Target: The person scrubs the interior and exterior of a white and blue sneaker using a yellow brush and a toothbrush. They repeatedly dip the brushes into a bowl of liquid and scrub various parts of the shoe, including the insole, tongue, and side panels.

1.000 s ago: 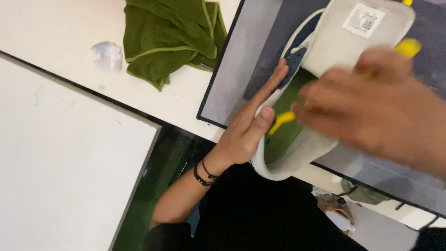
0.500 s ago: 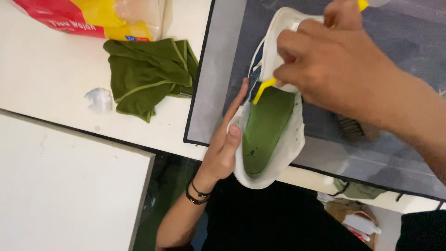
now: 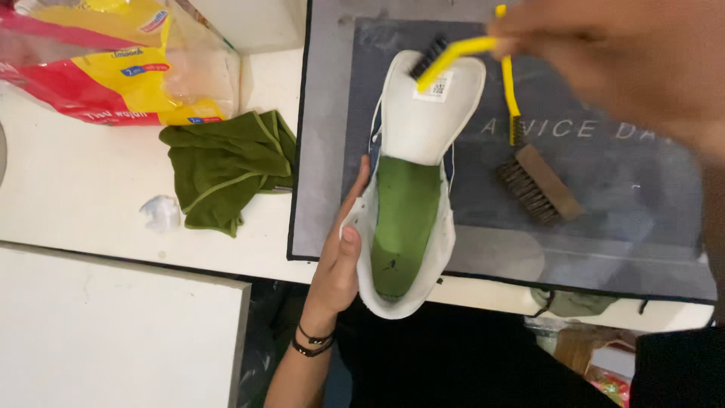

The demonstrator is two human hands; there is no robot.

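The left hand [image 3: 341, 261] is wrapped around the side of a white shoe [image 3: 411, 189], thumb along the rim of the opening and fingers against the outer wall, holding it with the opening facing up. The shoe lies lengthwise on a grey mat [image 3: 325, 151], its heel end hanging past the near edge of the white tabletop [image 3: 91, 204]. Inside it shows a green insole [image 3: 404, 219]; the white tongue is folded up, with a small white rectangular label [image 3: 436, 85] near its top.

The right hand [image 3: 627, 60], blurred at the upper right, is closed around the handle of a small yellow brush [image 3: 453, 57], whose dark bristle head sits at the tongue's upper left edge, just beside the label. A second yellow-handled brush [image 3: 510, 83] lies on the mat to the right of the shoe, and below it a wooden brush [image 3: 538, 183] with brown bristles.

Left of the mat a crumpled green cloth [image 3: 223, 166] lies on the tabletop, touching the mat's edge. Behind it is a clear plastic bag [image 3: 113, 64] printed in red and yellow panels. A small crumpled white scrap [image 3: 160, 213] lies near the cloth.
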